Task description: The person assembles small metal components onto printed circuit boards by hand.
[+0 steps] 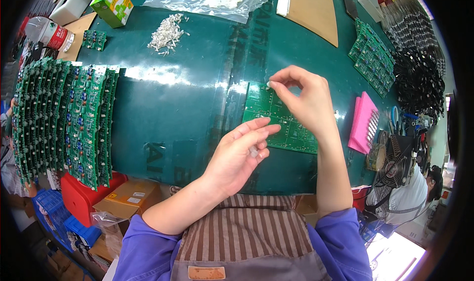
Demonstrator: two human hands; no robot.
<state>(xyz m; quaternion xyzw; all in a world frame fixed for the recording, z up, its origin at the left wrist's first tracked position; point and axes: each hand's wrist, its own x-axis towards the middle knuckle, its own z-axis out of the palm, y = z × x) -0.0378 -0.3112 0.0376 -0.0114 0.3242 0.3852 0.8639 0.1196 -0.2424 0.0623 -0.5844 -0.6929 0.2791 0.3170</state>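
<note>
A green circuit board panel lies flat on the table in front of me, partly covered by both hands. My right hand is over its far left part, thumb and forefinger pinching a small white connector. Whether that connector touches the board cannot be made out. My left hand is at the board's near left edge, palm turned up and fingers curled round several small white connectors. Its thumb and forefinger reach over the board's edge.
Upright rows of populated circuit boards stand at the left. Farther back are a pile of small silver-white parts, a clear plastic bag and a green carton. Pink foam, more boards and black cables lie right.
</note>
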